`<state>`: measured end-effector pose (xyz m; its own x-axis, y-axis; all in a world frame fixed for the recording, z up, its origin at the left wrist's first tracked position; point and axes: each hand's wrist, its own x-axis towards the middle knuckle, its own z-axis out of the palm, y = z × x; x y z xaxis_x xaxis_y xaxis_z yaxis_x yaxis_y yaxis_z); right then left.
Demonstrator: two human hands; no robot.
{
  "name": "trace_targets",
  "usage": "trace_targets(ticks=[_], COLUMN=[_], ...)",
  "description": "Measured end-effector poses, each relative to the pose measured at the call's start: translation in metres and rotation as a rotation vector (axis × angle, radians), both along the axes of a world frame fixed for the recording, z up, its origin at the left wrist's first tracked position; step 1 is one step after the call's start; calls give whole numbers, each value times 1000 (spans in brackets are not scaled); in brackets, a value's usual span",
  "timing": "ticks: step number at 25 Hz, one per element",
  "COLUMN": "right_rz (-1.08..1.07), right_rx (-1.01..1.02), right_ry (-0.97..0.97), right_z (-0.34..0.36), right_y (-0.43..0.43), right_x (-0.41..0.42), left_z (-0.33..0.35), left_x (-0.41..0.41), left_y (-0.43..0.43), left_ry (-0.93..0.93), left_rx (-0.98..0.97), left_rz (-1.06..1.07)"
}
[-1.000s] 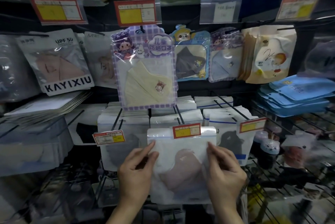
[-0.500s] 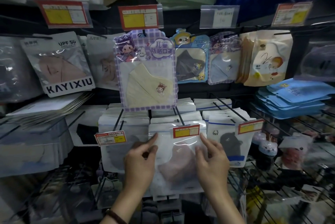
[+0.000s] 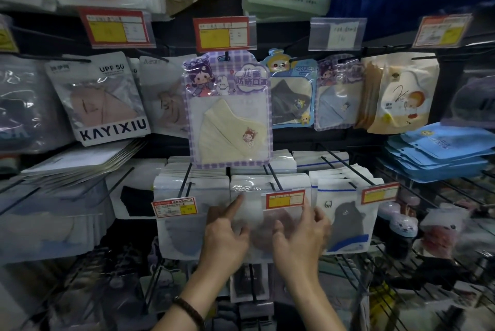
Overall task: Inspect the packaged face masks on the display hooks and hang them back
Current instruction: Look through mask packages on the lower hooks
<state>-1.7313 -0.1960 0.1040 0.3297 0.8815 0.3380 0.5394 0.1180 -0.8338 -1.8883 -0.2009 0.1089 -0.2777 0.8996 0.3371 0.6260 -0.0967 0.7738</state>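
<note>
Head view: a translucent white mask pack [image 3: 250, 214], with a pinkish mask dimly seen inside, is found in the middle of the lower row, its top edge lying at a black hook rod [image 3: 273, 180] and partly covered by a red and yellow price tag [image 3: 285, 200]. The left hand [image 3: 227, 235] is laid on the pack's left part, index finger straight and pointing up, the other fingers loosely bent. The right hand [image 3: 300, 241] is placed at the pack's right edge, fingers spread and blurred; whether the edge is gripped cannot be told. A beaded bracelet [image 3: 190, 311] is worn on the left wrist. A dark-mask pack [image 3: 348, 220] hangs just right, and a purple checked pack [image 3: 227, 113] above.
</note>
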Motion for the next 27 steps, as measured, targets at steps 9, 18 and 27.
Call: trace_targets(ticks=[9,18,27], right_rz=[383,352,310], right_rx=[-40,-180,-198], right_ry=[23,187,260], right_z=[0,20,28], right_y=[-23,-7,-2], right_x=[-75,-124,-131], left_z=[-9,7,9], left_x=[-96,-147,-149], left_y=[-17,7,0], left_ry=[2,-175,-254], left_rx=[71,26,22], left_rz=[318,139,70])
